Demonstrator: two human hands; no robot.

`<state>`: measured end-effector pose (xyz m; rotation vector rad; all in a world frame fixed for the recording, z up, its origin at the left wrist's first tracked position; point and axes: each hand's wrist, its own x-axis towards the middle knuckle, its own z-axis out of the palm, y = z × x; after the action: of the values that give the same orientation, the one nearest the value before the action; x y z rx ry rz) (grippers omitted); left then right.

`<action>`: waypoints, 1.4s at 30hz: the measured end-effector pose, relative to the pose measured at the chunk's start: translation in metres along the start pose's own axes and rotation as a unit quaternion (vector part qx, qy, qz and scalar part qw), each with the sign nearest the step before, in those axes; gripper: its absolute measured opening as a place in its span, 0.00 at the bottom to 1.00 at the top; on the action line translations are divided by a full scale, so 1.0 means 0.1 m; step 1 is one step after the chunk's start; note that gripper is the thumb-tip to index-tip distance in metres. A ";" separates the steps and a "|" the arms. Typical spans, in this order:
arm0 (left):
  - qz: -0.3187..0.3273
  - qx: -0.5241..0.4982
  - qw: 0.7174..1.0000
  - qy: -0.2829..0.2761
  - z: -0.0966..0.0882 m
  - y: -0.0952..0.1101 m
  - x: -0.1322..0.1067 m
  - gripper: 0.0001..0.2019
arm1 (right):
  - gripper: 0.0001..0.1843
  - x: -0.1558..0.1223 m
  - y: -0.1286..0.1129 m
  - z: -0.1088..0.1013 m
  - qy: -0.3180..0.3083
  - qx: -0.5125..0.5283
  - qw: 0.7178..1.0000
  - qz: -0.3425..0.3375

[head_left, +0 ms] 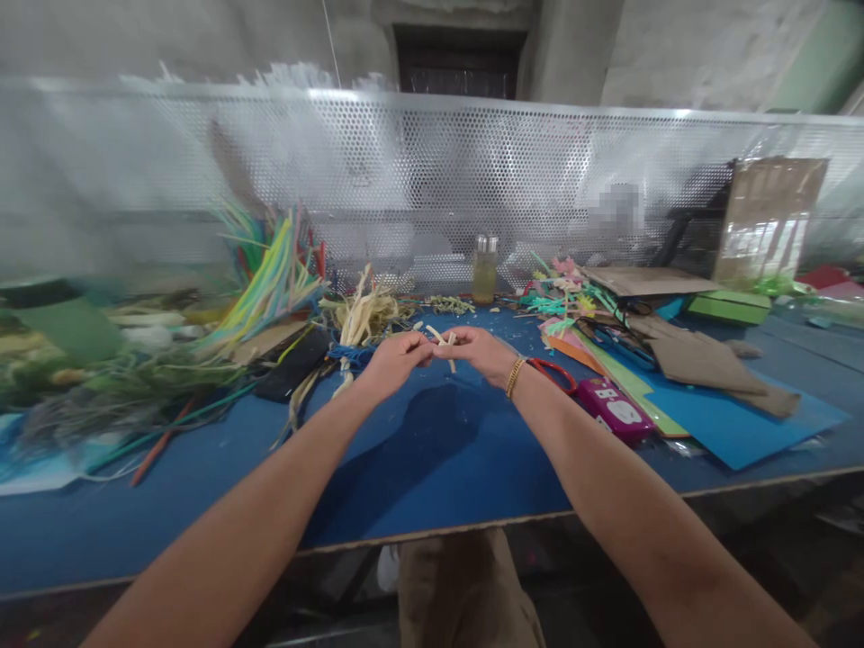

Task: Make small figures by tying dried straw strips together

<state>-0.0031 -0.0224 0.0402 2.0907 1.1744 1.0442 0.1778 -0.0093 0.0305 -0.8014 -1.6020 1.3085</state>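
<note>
The work in hand is judged to be the shaping of pale strips, which stand crossed between both hands above the middle of the blue table, well in from its near edge. The left hand has its fingers closed narrowly, the tips bearing on the left side of the crossing. The right hand is likewise narrow, its bent fingers pinching the strips from the right, with one end pointing far and left and another hanging toward the near side. Blur and small size leave it uncertain whether the strips are merely crossed or already knotted. The next move, in this assessment, calls for one hand to keep the crossing pinched while the other draws or folds a free end; slack in either grip could let the crossing slip. Both forearms reach inward from the near corners, the wrists raised off the surface, the hands almost meeting (the right wrist carries a gold bracelet). A bundle of dry fibres lies just left and far of the left hand; a purple case lies to the right of the right forearm.
</note>
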 end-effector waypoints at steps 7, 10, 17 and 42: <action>0.006 0.017 1.000 0.010 -0.03 -0.01 0.02 0.13 | 0.10 0.02 -0.01 0.03 0.054 -0.013 0.998 0.010; 0.006 0.024 1.000 0.012 -0.05 -0.01 0.03 0.13 | 0.09 0.02 -0.02 0.04 0.060 -0.016 0.998 0.010; -0.010 -0.008 1.000 0.016 -0.04 -0.04 0.01 0.14 | 0.17 -0.03 -0.07 0.00 0.003 -0.014 1.000 0.007; -0.087 -0.229 0.967 0.068 0.06 -0.06 0.01 0.16 | 0.15 0.03 -0.02 -0.01 0.092 -0.119 0.988 -0.040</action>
<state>-0.0009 -0.0190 0.0324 1.5532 1.0375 1.2516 0.1778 -0.0065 0.0329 -0.9637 -1.6427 0.9678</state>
